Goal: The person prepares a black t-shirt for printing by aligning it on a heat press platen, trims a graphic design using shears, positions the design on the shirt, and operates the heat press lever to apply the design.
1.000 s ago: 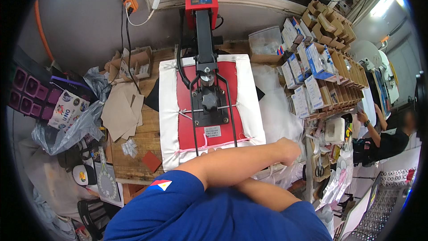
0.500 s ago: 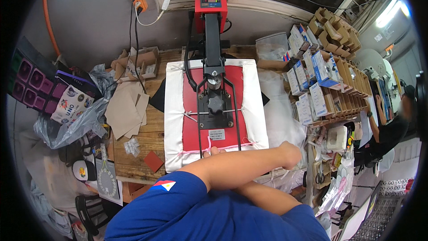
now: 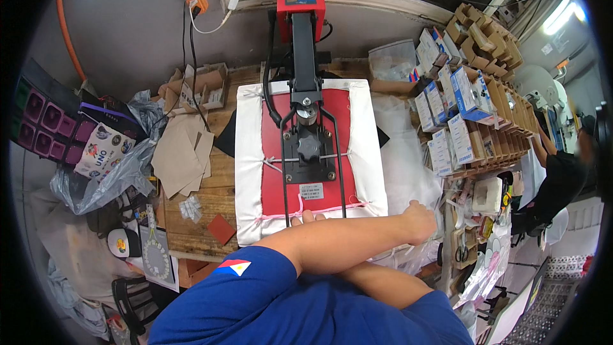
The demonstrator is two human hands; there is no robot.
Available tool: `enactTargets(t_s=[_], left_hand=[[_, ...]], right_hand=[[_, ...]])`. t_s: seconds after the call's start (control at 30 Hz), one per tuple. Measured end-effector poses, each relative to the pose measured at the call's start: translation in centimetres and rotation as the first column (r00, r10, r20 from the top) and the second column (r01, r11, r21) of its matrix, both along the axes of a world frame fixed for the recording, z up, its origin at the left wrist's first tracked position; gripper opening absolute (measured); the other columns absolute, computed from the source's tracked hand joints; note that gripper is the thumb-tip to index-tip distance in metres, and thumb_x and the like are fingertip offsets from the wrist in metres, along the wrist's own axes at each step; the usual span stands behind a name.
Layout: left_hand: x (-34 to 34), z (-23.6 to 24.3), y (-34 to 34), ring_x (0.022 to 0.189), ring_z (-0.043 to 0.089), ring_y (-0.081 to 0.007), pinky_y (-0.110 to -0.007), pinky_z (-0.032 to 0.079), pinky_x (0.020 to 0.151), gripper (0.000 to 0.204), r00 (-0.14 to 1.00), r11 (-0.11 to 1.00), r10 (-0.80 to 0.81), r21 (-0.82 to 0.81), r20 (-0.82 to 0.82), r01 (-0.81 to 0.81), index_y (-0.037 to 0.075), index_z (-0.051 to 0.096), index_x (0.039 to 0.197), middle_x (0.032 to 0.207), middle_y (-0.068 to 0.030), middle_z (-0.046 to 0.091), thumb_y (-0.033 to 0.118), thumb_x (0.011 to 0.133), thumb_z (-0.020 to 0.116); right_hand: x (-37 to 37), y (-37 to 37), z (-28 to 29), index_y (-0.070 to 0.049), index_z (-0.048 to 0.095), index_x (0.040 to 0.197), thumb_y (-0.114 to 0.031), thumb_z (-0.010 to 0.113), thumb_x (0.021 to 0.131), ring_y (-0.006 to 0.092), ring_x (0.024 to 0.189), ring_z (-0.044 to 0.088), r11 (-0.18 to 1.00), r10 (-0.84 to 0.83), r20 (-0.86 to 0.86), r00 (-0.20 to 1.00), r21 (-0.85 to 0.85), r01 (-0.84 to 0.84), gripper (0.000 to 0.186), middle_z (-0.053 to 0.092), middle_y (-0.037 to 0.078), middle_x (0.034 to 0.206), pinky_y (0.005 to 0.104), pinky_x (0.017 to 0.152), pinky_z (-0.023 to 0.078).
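Observation:
A red and black heat press [image 3: 307,89] stands in front of me, its red upper plate wrapped along the edges in white cloth [image 3: 369,172] tied with string and a pink cord. My forearms cross before it, the left over the right. My left hand [image 3: 419,222] is a closed fist beyond the press's right edge, above clear plastic sheeting; nothing shows in it. Fingertips of my right hand [image 3: 309,217] curl up between the two rods of the press handle [image 3: 342,191]. The grip bar and the rest of that hand are hidden behind my left forearm.
Cardboard sheets [image 3: 182,156], a brown square [image 3: 221,230] and small pale pieces [image 3: 190,208] lie left on the wooden table. Stacked boxes [image 3: 469,99] and a divided cardboard rack rise at right. Scissors [image 3: 461,253] lie nearer me. Another person [image 3: 555,176] works at far right.
The view has shifted slightly. Both my hands stay in the same places, arms still crossed at the press. At far right, the other person has moved a little.

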State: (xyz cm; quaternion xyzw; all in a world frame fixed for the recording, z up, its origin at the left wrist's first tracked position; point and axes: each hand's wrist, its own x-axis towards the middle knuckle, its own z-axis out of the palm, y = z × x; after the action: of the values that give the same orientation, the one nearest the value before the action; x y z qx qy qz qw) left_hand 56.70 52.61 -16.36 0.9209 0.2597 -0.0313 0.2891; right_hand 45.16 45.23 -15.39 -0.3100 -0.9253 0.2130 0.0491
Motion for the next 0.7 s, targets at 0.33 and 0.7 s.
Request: enactTargets(t_s=[0.33,0.7], left_hand=[[0.2,-0.3,-0.4,0.11,0.063,-0.0387,-0.063,0.042,0.098,0.042,1.0,0.994,0.015,0.104,-0.004,-0.015,-0.003,0.07,0.114,0.118,-0.0216,0.065,0.019,0.078,0.071],[1.5,-1.2,-1.6,0.113,0.059,-0.0428,-0.07,0.033,0.102,0.035,0.996,0.954,0.006,0.298,0.085,-0.031,0.002,0.073,0.11,0.123,-0.0234,0.061,0.022,0.084,0.062]], right_hand=[[0.4,-0.3,0.1,-0.002,0.068,0.106,-0.031,0.065,0.087,0.0359,0.106,0.063,1.0,0.006,-0.021,1.0,0.018,-0.006,0.035,0.064,0.022,0.115,0.0467,0.093,0.049],[0.5,-1.5,0.3,-0.003,0.068,0.108,-0.031,0.066,0.087,0.0354,0.109,0.061,0.995,0.023,-0.06,0.998,0.102,-0.017,0.035,0.063,0.021,0.117,0.0466,0.096,0.047]])
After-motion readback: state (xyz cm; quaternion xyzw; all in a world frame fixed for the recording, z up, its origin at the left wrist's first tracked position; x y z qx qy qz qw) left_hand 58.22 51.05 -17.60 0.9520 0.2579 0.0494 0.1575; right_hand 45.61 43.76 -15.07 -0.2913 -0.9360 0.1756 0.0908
